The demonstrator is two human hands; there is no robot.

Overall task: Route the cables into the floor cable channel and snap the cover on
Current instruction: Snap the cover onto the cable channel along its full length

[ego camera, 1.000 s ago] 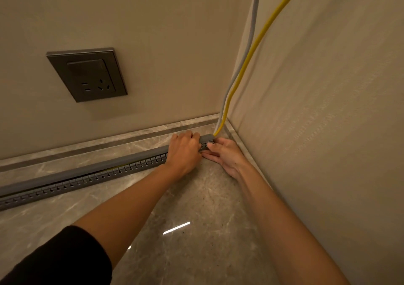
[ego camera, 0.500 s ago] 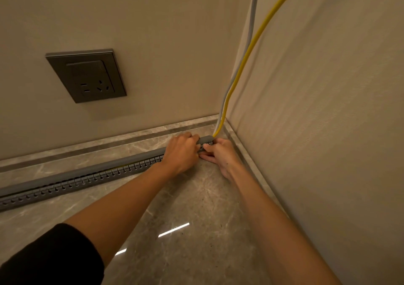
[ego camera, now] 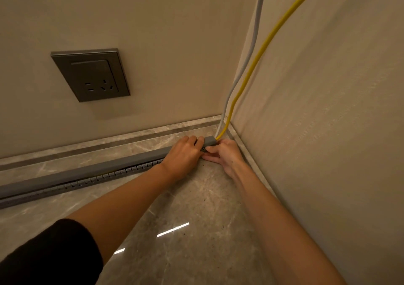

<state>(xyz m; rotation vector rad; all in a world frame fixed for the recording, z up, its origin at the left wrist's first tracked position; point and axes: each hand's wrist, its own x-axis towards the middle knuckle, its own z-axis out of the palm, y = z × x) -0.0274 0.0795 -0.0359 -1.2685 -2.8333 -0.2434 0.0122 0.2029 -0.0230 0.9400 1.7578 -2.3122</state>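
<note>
A grey slotted cable channel (ego camera: pixel 122 173) runs along the marble floor from the left edge to the room corner, with a smooth grey cover (ego camera: pixel 91 171) lying on top of it. A yellow cable (ego camera: pixel 258 57) and a grey-white cable (ego camera: pixel 251 50) come down the corner and enter the channel's right end. My left hand (ego camera: pixel 182 156) grips over the cover near that end. My right hand (ego camera: pixel 225 155) pinches the channel's end from the front, fingertips touching the left hand. The channel end under the hands is mostly hidden.
A dark wall socket (ego camera: pixel 91 74) sits on the back wall above the channel. A textured wall (ego camera: pixel 328 109) closes the right side, close to my right forearm. A stone skirting strip (ego camera: pixel 109 143) runs behind the channel. Glossy floor tiles (ego camera: pixel 185 230) lie in front.
My right hand has closed in toward the left hand at the channel's end; both hands stay at the same spot. The view shifted slightly.
</note>
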